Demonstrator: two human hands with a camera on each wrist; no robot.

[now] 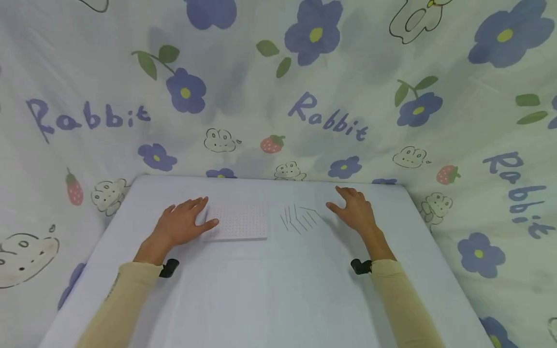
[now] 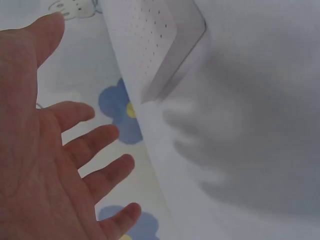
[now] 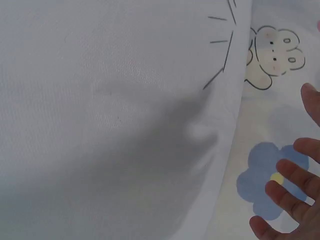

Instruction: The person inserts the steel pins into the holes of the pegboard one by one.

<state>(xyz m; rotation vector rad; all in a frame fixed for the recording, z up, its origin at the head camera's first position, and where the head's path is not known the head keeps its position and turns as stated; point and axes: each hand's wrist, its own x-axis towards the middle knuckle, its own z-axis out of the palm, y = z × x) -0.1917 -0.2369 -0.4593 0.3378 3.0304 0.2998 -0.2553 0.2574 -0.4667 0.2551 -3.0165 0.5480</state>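
Observation:
A flat white board point(image 1: 239, 221) with rows of small holes lies on the table; its corner shows as a thick white block point(image 2: 165, 40) in the left wrist view. My left hand point(image 1: 180, 223) hovers at the board's left side, fingers spread and holding nothing. From the head view I cannot tell whether its thumb touches the board. To the right of the board lie several thin dark pins or wires point(image 1: 298, 220), scattered at different angles. My right hand point(image 1: 357, 212) is held just right of them, thumb and fingers apart, with nothing in it.
Both the board and the thin pieces sit on a white-covered table point(image 1: 261, 299). Behind and beside it hangs a cloth point(image 1: 243, 87) printed with blue flowers, rabbits and strawberries. A black wrist camera point(image 1: 169, 268) is at the left cuff, another black camera point(image 1: 361, 266) at the right.

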